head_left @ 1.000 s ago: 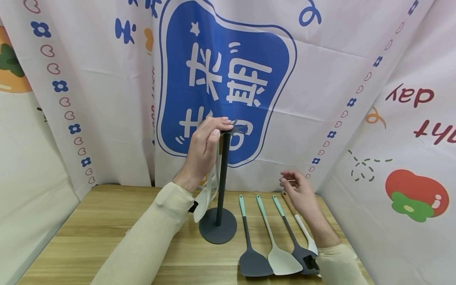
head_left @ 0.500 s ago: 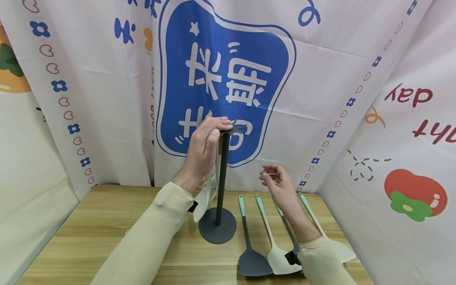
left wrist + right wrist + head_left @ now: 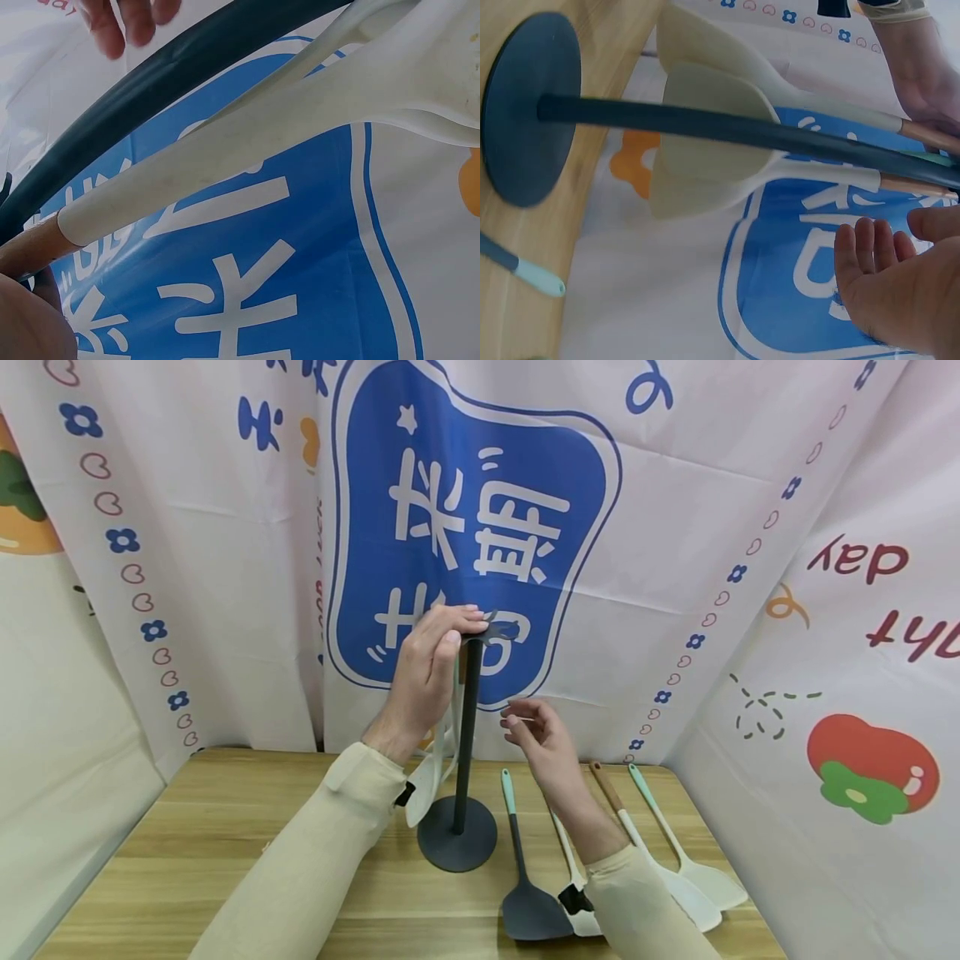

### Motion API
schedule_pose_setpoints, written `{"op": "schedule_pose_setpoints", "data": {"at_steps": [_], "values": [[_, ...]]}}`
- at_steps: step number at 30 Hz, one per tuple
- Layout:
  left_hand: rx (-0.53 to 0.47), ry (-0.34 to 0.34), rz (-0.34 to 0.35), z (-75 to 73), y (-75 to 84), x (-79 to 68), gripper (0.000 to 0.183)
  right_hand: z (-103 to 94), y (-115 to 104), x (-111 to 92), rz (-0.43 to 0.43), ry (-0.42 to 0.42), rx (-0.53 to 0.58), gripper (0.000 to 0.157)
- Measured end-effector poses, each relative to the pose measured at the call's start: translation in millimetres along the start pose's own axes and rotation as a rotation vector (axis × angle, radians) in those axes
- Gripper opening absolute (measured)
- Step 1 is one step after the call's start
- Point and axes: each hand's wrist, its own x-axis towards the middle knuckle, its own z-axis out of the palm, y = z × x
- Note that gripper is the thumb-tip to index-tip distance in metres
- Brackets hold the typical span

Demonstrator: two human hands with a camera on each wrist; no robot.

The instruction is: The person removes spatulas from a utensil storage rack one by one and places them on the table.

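A dark utensil stand (image 3: 467, 735) with a round base stands upright on the table. My left hand (image 3: 423, 672) holds its hooked top, fingers over the rack and thumb at the near side. Below that hand hang several pale utensils (image 3: 720, 124), two with brown handles, their broad heads downward; one long white shaft (image 3: 187, 172) crosses the left wrist view. Just right of the post, my right hand (image 3: 547, 743) is raised above the table with fingers loosely bent and nothing in them. Under its forearm lies a white turner (image 3: 564, 843), partly hidden.
On the wooden table (image 3: 240, 827), right of the base, lie a dark turner (image 3: 534, 910) with a mint handle, a brown-handled white turner (image 3: 693, 897) and a mint-handled pale turner (image 3: 716, 885). Printed cloth (image 3: 675, 527) walls rise behind and at both sides.
My right hand has moved left toward the post, uncovering the two rightmost turners; its forearm now covers the dark turner that lay between the white ones. My left hand stays put.
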Motion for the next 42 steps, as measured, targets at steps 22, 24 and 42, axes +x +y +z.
{"op": "schedule_pose_setpoints", "data": {"at_steps": [22,24,42], "values": [[-0.023,0.011,0.008,0.5,-0.3,0.9,0.051,48.2,14.7,11.9,0.002,-0.166,0.112,0.035],[-0.023,0.012,0.009,0.4,-0.3,1.0,0.051,49.7,15.8,14.1,-0.014,-0.189,0.083,0.035],[0.071,-0.142,-0.014,-19.6,4.8,4.2,0.050,60.9,17.4,18.9,-0.005,-0.218,-0.112,0.046]]}}
